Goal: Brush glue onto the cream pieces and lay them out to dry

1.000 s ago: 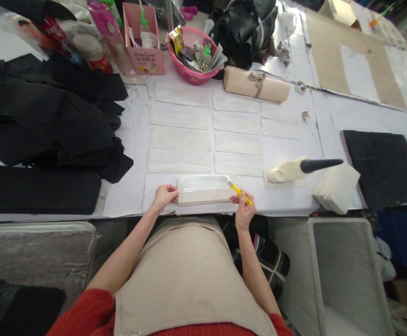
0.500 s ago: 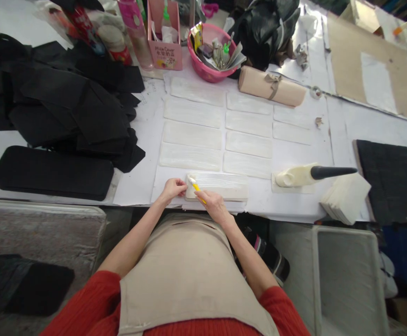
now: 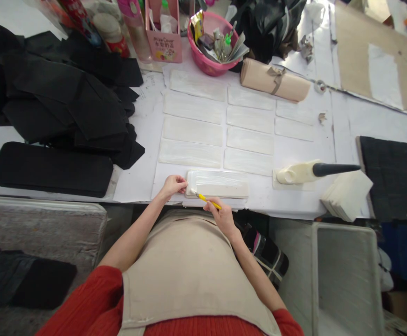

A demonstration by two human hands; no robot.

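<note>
A small stack of cream-white rectangular panels [image 3: 224, 189] lies at the table's front edge, its top coated with wet, white streaks over the upper part. My left hand [image 3: 175, 185] is closed, thumb and fingertips pinched at the left end of the top panel. In my right hand [image 3: 221, 215] is a yellow-handled brush [image 3: 206, 199], held low by the front edge. Its bristle tip touches the panel near the lower left corner. Beyond the stack, several coated white panels [image 3: 191, 154] lie flat in columns.
A cream bottle with a black nozzle [image 3: 299, 172] lies to the right, beside a stack of white pieces [image 3: 348, 196]. Black panels [image 3: 49, 169] and black cut pieces [image 3: 59, 98] pile up at left. A pink basin [image 3: 210, 65] and a beige roll [image 3: 275, 80] stand behind.
The brush has swept down the panel's left end toward its lower left corner, and my right hand has moved slightly down and right. My left hand stays at the left end.
</note>
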